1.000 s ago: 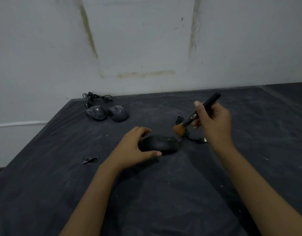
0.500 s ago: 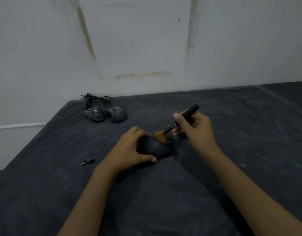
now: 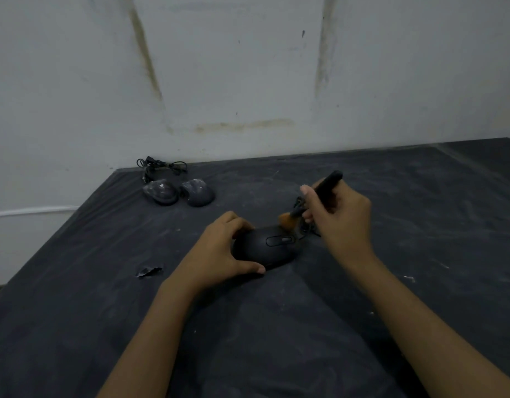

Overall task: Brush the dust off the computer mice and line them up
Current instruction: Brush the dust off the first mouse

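Observation:
A black wired mouse (image 3: 272, 247) lies on the dark cloth in the middle of the table. My left hand (image 3: 219, 251) grips its left end, thumb along the near side. My right hand (image 3: 338, 216) holds a black-handled brush (image 3: 324, 186), whose orange bristles (image 3: 288, 221) touch the mouse's far right edge. The mouse's cable (image 3: 302, 205) is bunched behind the brush, partly hidden by my right hand. Two dusty grey mice (image 3: 162, 191) (image 3: 197, 192) sit side by side at the far left.
A coil of black cable (image 3: 162, 165) lies behind the two dusty mice by the wall. A small torn scrap (image 3: 149, 272) lies left of my left wrist. The table's left edge (image 3: 61, 225) runs diagonally; the dusty dark cloth (image 3: 420, 254) covers the table.
The brush swept in over the mouse's top, then drew back to its far right edge. My left hand has stayed on the mouse throughout.

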